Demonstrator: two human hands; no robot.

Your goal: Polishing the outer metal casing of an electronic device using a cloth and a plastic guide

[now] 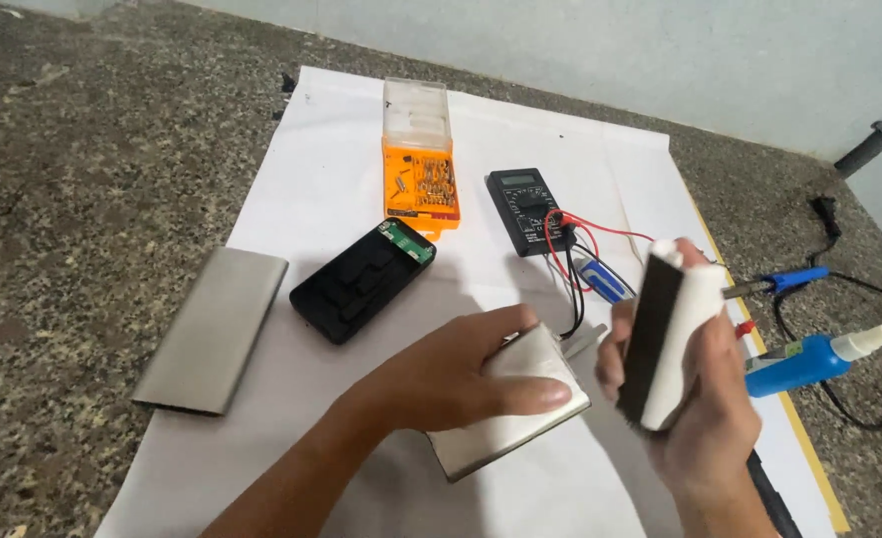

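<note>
- The left hand (pixel 461 374) lies flat and open, palm down, on a silver pouch cell (pixel 508 418) at lower centre of the frame; the spread fingers seem to pin it against the white paper sheet (pixel 311 149) so it cannot slide.
- The right hand (pixel 695 399), at lower right, is closed round a white shell with a dark inner face (pixel 665 334), held upright and turned edge-on toward the camera, probably so its side can be looked at.
- A black inner tray with a green board at one end (pixel 364 279) lies left of centre, apart from both hands, next to a grey metal sleeve (pixel 212 329) half on the paper, half on the speckled stone worktop (pixel 82 149).
- An orange bit case with its clear lid open (pixel 419 164) and a black multimeter (pixel 528 209) sit at upper centre, within reach; the red and black leads (pixel 572 269) run down toward the cell.
- A blue bottle with a white nozzle (pixel 819 357) lies at the right edge.
- Hidden: where the leads end, behind the right hand; most of the cell's top under the left palm; the blue-handled tool (pixel 794 279) at right is partly blocked, so its kind is unclear.
</note>
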